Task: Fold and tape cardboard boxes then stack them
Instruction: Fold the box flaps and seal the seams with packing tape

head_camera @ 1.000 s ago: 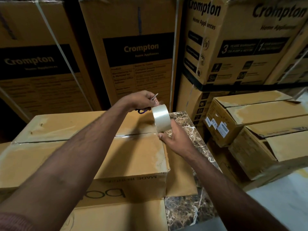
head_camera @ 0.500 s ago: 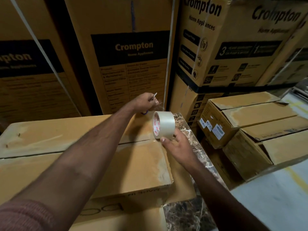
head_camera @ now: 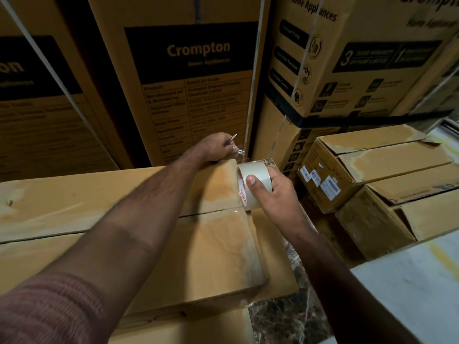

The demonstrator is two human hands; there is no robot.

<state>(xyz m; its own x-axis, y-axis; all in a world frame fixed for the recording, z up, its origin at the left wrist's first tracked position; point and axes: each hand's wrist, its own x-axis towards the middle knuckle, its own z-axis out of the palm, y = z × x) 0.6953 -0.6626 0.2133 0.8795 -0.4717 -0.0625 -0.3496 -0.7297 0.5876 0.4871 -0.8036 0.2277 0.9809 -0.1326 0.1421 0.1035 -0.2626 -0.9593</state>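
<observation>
I am at the taping step. My right hand [head_camera: 270, 194] is wrapped around the roll of clear tape [head_camera: 253, 184], thumb on top, near the middle of the frame. The roll sits just at the right end of the box [head_camera: 193, 249], right by the seam [head_camera: 208, 213] where the two top flaps meet. My left hand [head_camera: 217, 146] is a little higher in the frame, at the far edge of the box. It pinches the crinkled loose end of the tape [head_camera: 237, 153], and something thin and shiny [head_camera: 233, 137] sticks out of that hand too. I cannot tell what it is.

The seam looks bare to me, so I think this box is not taped yet. Next I would need to press the loose end down at the seam and pull the roll along it, keeping the tape flat and straight.

More brown boxes [head_camera: 382, 184] sit at the right of the frame. Big printed cartons [head_camera: 198, 70] fill the top.
</observation>
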